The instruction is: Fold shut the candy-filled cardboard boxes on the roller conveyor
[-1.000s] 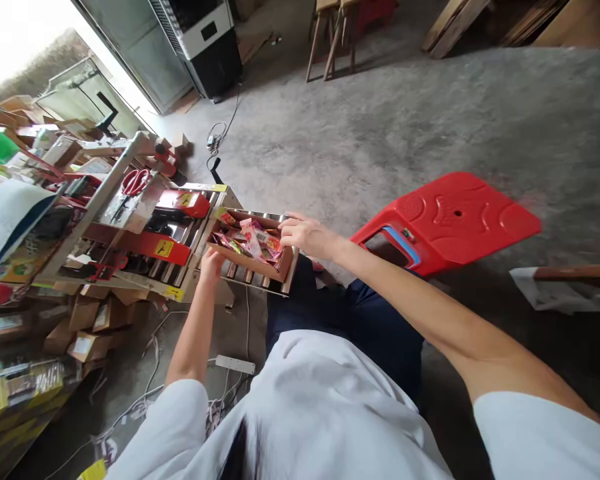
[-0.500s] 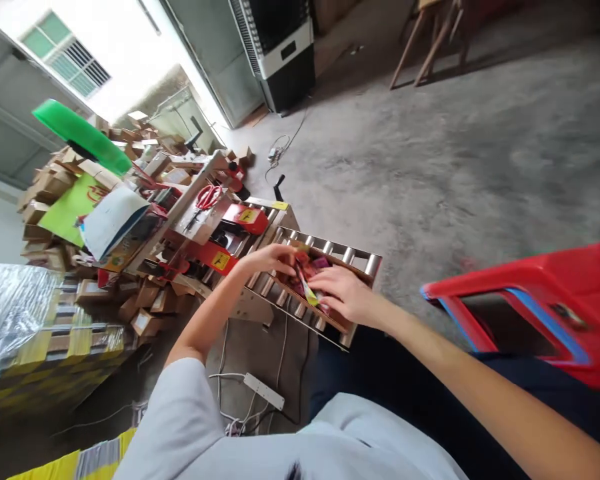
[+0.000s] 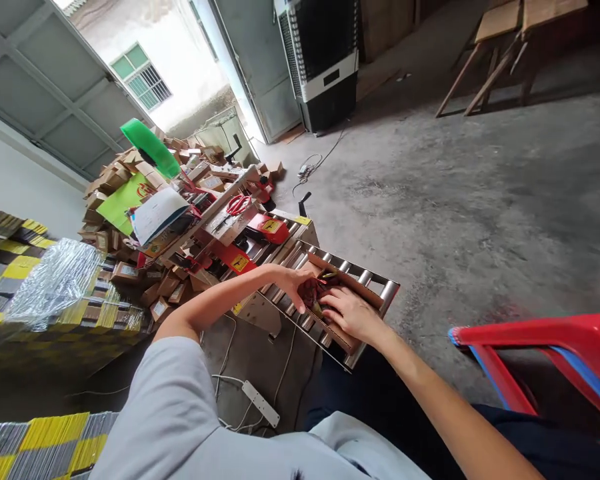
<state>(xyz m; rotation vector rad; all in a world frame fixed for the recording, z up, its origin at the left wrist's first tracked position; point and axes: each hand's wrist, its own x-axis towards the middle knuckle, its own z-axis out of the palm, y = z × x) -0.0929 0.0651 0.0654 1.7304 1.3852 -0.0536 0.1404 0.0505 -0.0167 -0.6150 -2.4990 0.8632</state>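
An open brown cardboard box (image 3: 365, 288) sits on the roller conveyor (image 3: 387, 293) in front of me. Dark reddish, crinkled packets (image 3: 311, 291) lie inside, with a bit of yellow-green among them. At the box's far-left end is my left hand (image 3: 293, 283), its thumb held apart from the fingers and curved around the packets; the fingertips are partly hidden. My right hand (image 3: 350, 312) reaches into the near part, fingers stretched and spread over the contents. Neither hand visibly grips an item.
Beyond the box stands a red carton-sealing machine (image 3: 237, 257) with a green tape roll (image 3: 150, 147) and red-handled scissors (image 3: 239, 205). Many small cartons (image 3: 125, 270) are heaped behind it. A red plastic stool (image 3: 540, 333) is at right, a power strip (image 3: 261, 403) on the floor.
Both hands stay at the box; the left has turned, its thumb now pointing down along the packets. The bright packet seen between the hands now sits lower or covered. The camera view has shifted left.
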